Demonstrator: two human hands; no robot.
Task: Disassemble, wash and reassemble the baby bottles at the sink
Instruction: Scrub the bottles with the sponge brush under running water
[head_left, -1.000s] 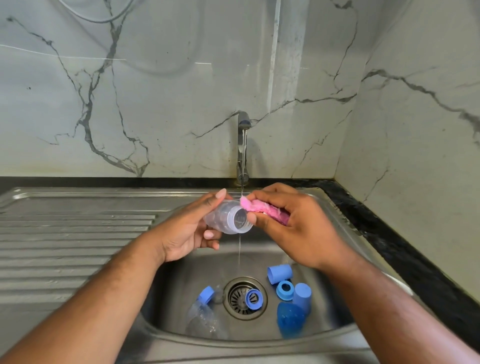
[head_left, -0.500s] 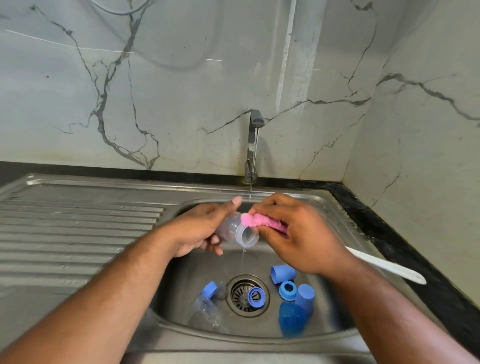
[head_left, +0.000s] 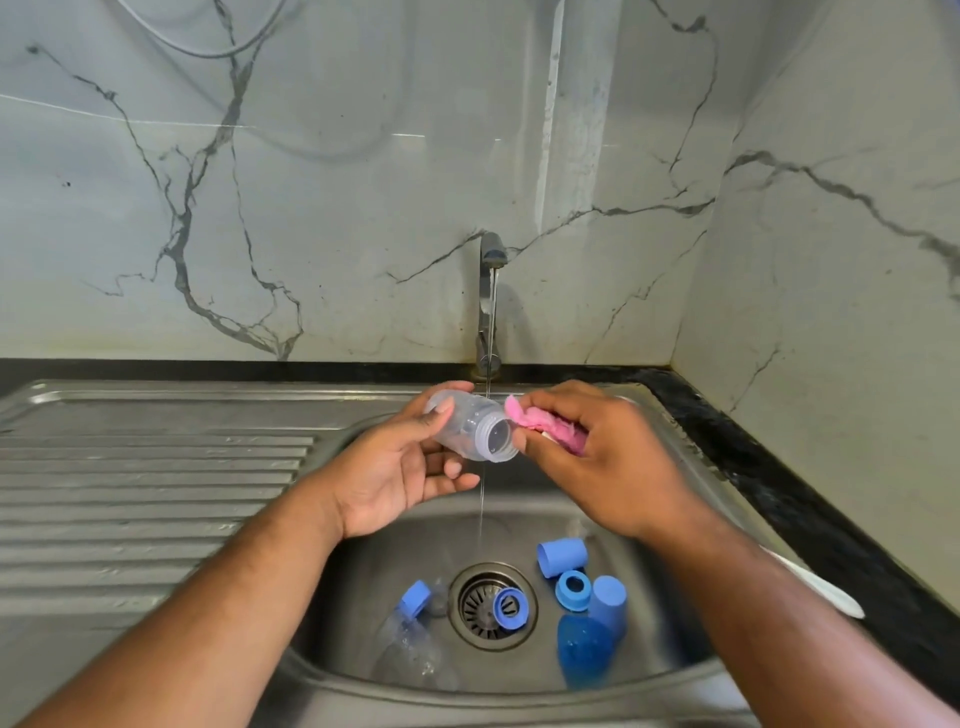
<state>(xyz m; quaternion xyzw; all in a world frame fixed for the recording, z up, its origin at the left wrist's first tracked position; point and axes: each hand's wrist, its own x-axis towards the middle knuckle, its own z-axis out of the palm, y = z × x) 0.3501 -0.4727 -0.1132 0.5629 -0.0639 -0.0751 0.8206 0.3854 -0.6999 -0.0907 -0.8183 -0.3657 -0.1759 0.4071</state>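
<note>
Under the tap (head_left: 492, 249), clear capless bottle (head_left: 467, 427).

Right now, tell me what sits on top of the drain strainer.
A blue screw ring lies on the right part of the drain strainer, tilted with its opening showing. The slots to its left are bare. The slots beneath the ring are covered, so anything caught there cannot be seen.

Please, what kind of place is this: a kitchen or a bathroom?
Most likely a home kitchen: a stainless steel sink with a ribbed draining board, a running metal tap, and a black stone counter under marble-patterned wall panels.
</note>
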